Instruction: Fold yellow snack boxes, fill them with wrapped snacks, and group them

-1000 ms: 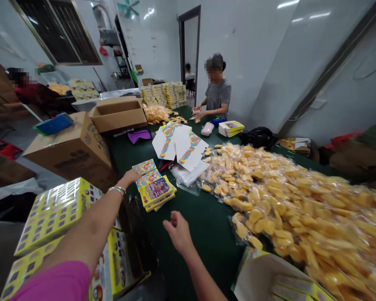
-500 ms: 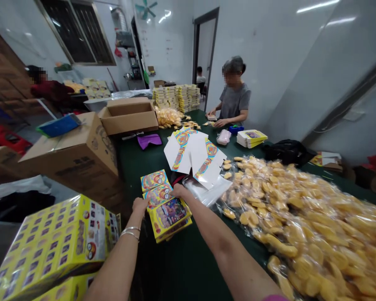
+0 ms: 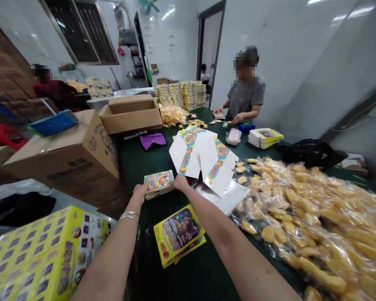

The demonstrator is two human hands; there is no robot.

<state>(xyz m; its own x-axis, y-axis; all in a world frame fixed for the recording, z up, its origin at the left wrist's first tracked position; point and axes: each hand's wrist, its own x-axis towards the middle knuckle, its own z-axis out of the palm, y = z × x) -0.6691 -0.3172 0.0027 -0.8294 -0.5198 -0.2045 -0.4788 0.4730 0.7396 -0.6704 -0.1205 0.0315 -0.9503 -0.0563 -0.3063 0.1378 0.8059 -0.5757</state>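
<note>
A small colourful box (image 3: 159,182) with a cartoon face on top lies on the green table. My left hand (image 3: 140,191) grips its left end, and my right hand (image 3: 180,182) is closed at its right end. Nearer to me, under my right forearm, a few flat yellow printed boxes (image 3: 178,234) lie in a loose pile, touched by neither hand. Just beyond my right hand are white printed cardboard sheets (image 3: 217,165), fanned out over a clear plastic sheet (image 3: 230,198).
Wrapped yellow pieces (image 3: 301,209) cover the right side. Cardboard cartons (image 3: 69,154) and shrink-wrapped yellow boxes (image 3: 50,251) stand at left. A co-worker (image 3: 246,92) handles small items across the table (image 3: 128,146). Purple cloth (image 3: 153,141) lies near the open carton.
Both hands have moved away from the flat yellow boxes. Two cartoon-face boxes seen side by side earlier now show as one, apparently stacked, between my hands. The view has shifted slightly.
</note>
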